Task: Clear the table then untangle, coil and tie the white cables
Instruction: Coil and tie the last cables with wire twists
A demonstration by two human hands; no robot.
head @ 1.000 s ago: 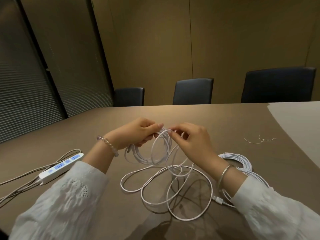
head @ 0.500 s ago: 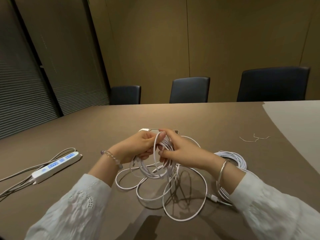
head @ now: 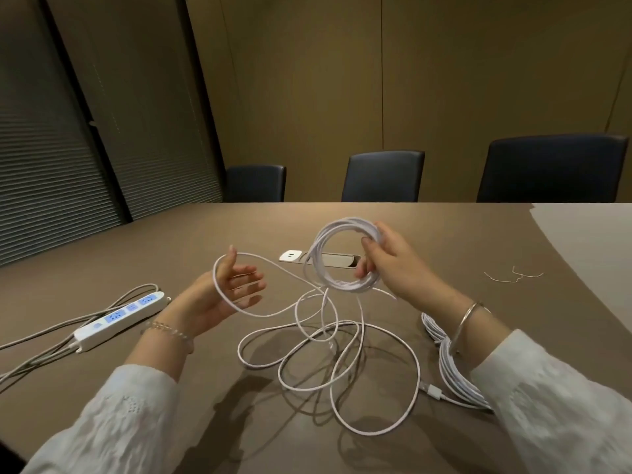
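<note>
My right hand (head: 393,265) grips a round coil of white cable (head: 325,254), held upright above the brown table (head: 171,241). From the coil a loose strand runs left and loops over the back of my left hand (head: 232,289), whose fingers are straight and spread, palm facing right. More of the same cable lies in tangled loops (head: 328,364) on the table between my arms, ending in a small white plug (head: 432,391). A second white cable bundle (head: 451,364) lies under my right forearm, partly hidden by the sleeve.
A white power strip (head: 119,318) with grey leads lies at the left. A recessed socket panel (head: 335,260) with a white adapter (head: 290,256) sits behind the coil. Two thin wire ties (head: 513,276) lie at the right. Three dark chairs (head: 383,176) stand behind the table.
My hands have come apart: the right lifted the coil up and to the right, the left opened and swung left with a strand draped over it. The socket panel is now uncovered.
</note>
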